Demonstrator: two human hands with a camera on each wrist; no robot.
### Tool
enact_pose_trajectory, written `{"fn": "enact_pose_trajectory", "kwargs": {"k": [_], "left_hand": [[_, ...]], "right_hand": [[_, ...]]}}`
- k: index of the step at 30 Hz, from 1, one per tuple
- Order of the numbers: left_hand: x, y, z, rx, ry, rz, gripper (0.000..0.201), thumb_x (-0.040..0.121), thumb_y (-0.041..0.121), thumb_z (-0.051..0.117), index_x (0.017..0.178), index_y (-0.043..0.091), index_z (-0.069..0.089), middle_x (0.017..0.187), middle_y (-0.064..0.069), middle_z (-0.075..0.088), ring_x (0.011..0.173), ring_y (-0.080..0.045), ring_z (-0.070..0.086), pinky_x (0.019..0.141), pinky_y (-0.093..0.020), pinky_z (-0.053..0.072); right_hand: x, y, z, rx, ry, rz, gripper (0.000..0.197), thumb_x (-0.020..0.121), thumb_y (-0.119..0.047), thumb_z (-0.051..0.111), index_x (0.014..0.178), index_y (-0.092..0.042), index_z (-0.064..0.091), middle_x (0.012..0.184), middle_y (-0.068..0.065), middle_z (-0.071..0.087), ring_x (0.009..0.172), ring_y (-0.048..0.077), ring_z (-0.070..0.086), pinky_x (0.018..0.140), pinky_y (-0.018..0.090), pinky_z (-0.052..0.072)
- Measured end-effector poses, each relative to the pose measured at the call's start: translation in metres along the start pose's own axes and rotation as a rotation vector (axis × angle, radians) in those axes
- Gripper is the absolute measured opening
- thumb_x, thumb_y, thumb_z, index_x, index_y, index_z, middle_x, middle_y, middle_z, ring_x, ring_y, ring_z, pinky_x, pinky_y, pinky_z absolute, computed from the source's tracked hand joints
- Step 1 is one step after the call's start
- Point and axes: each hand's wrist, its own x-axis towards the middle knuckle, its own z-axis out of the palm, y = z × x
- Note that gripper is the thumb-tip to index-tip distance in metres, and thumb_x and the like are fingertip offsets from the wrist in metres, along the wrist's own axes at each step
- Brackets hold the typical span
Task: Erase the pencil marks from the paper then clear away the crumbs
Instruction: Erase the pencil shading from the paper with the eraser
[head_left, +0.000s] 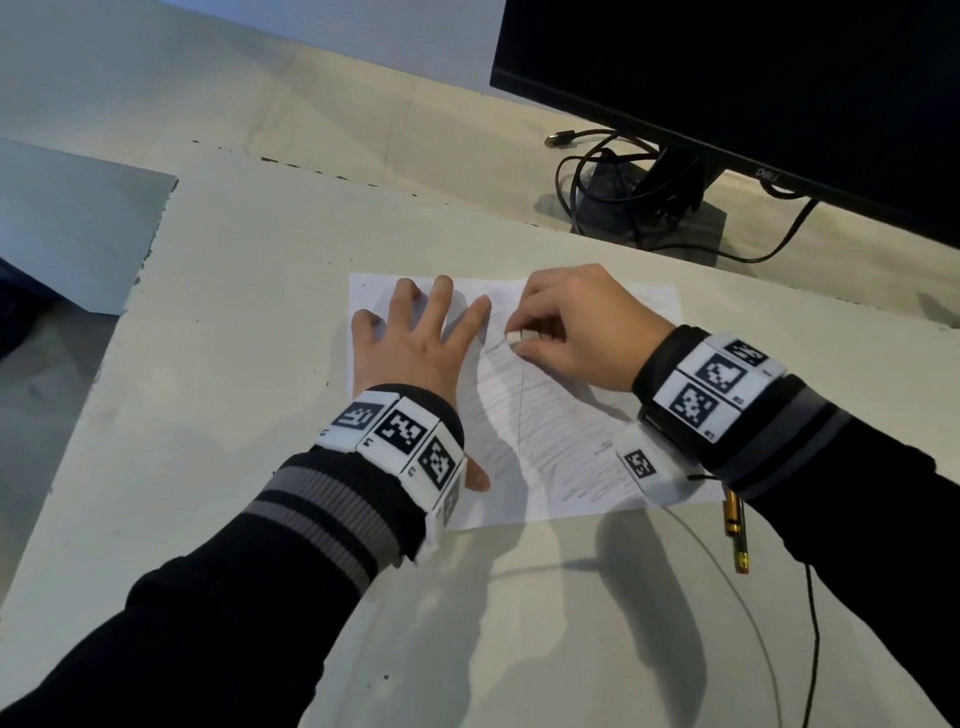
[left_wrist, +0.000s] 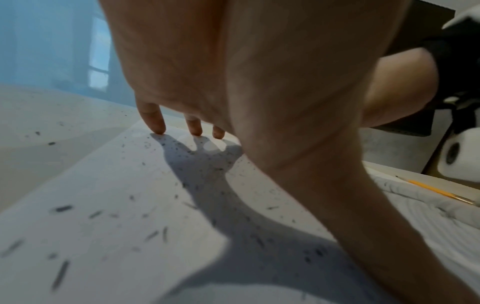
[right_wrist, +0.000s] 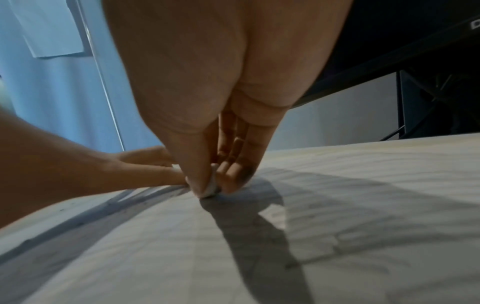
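Your right hand pinches the eraser against the paper — the remaining pencil marks run toward you; left hand spread flat beside it.

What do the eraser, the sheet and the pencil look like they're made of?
Eraser: looks like white rubber or vinyl, matte, its tip greyed. Sheet: thin white paper, matte, shaded with pencil marks. Pencil: likely yellow-painted wood, with a shiny brass-coloured metal band.
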Motion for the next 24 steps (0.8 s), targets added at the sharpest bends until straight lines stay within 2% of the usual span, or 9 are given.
{"fn": "enact_pose_trajectory", "kwargs": {"k": [5, 7, 10, 14, 16, 20, 24], "left_hand": [[-0.002, 0.000, -0.001, 0.015, 0.014, -0.003, 0.163, 0.033, 0.091, 0.071, 0.145, 0.034, -0.032, 0.153, -0.005, -0.021, 0.145, -0.034, -0.007, 0.112, -0.052, 0.024], [-0.002, -0.001, 0.000, 0.009, 0.014, -0.003, 0.163, 0.033, 0.091, 0.071, 0.145, 0.033, -0.032, 0.153, -0.005, -0.022, 0.145, -0.034, -0.007, 0.112, -0.052, 0.024], [-0.002, -0.002, 0.001, -0.023, 0.022, 0.001, 0.163, 0.033, 0.090, 0.072, 0.146, 0.030, -0.029, 0.153, -0.003, -0.020, 0.146, -0.033, -0.006, 0.114, -0.052, 0.022], [-0.006, -0.005, 0.005, -0.046, 0.087, 0.009, 0.160, 0.035, 0.094, 0.067, 0.150, 0.025, -0.021, 0.155, -0.001, -0.012, 0.146, -0.029, -0.002, 0.115, -0.049, 0.022], [-0.009, -0.007, 0.008, -0.065, 0.099, 0.015, 0.159, 0.037, 0.094, 0.066, 0.150, 0.021, -0.020, 0.155, 0.000, -0.012, 0.146, -0.027, -0.003, 0.117, -0.047, 0.019], [-0.011, -0.010, 0.014, -0.140, 0.129, 0.036, 0.159, 0.040, 0.092, 0.067, 0.151, 0.018, -0.019, 0.159, 0.001, -0.014, 0.148, -0.024, -0.007, 0.119, -0.045, 0.010], [-0.013, -0.011, 0.017, -0.192, 0.120, 0.054, 0.160, 0.043, 0.090, 0.069, 0.151, 0.016, -0.023, 0.160, 0.002, -0.024, 0.149, -0.023, -0.017, 0.120, -0.045, 0.000]], "right_hand": [[0.012, 0.003, -0.001, -0.030, 0.145, 0.044, 0.011, 0.086, -0.022, 0.073, 0.094, -0.017, 0.077, 0.087, -0.006, 0.062, 0.078, 0.009, 0.055, 0.076, 0.025, 0.048], [0.002, 0.002, 0.003, -0.001, 0.129, 0.034, 0.011, 0.085, -0.021, 0.074, 0.095, -0.017, 0.077, 0.088, -0.005, 0.064, 0.077, 0.009, 0.057, 0.075, 0.022, 0.048], [-0.001, 0.001, -0.002, -0.012, 0.027, 0.005, 0.011, 0.085, -0.023, 0.074, 0.094, -0.018, 0.077, 0.086, -0.007, 0.063, 0.073, 0.005, 0.054, 0.073, 0.020, 0.047], [0.011, 0.001, -0.004, -0.076, 0.091, 0.034, 0.014, 0.087, -0.023, 0.071, 0.097, -0.016, 0.077, 0.089, -0.004, 0.062, 0.077, 0.007, 0.051, 0.076, 0.024, 0.046], [0.004, -0.001, 0.004, -0.052, 0.125, 0.026, 0.013, 0.086, -0.020, 0.073, 0.097, -0.014, 0.077, 0.090, -0.003, 0.064, 0.079, 0.008, 0.054, 0.076, 0.024, 0.047], [-0.002, -0.004, 0.003, -0.014, 0.034, -0.035, 0.012, 0.085, -0.022, 0.074, 0.095, -0.016, 0.077, 0.087, -0.004, 0.064, 0.073, 0.005, 0.051, 0.073, 0.019, 0.042], [0.023, 0.002, -0.006, -0.075, 0.115, -0.010, 0.015, 0.086, -0.026, 0.073, 0.097, -0.016, 0.078, 0.089, -0.002, 0.066, 0.077, 0.008, 0.052, 0.078, 0.027, 0.047]]}}
